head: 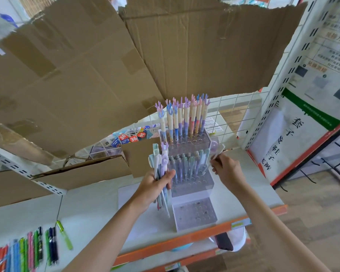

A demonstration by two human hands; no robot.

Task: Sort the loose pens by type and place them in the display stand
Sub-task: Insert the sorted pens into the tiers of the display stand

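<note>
Head view looks down on a pale grey shelf (90,209) with an orange front edge, set in a shop rack with white slotted uprights and a white wire grid behind. Flattened cardboard (106,61) leans across the back and hides most of the grid. Wood-look flooring shows at the lower right.

A clear stepped stand (192,185) sits near the shelf's right end. Its top tier holds antler pens (185,116), upright in holes; the middle tier holds a row of pastel pens (186,163); the lowest tier shows bare holes.

Left hand (157,185) grips a bundle (161,169) of loose pens just left of the stand, fingers curled round them. Right hand (227,169) pinches a thin pale pen (218,153) at the stand's right side, by the middle tier.

More coloured pens (28,250) lie in a row at the shelf's lower left.

Red round stickers (133,137) behind the stand read "36". A poster (294,132) on the right carries Chinese characters, too blurred to read with certainty.
</note>
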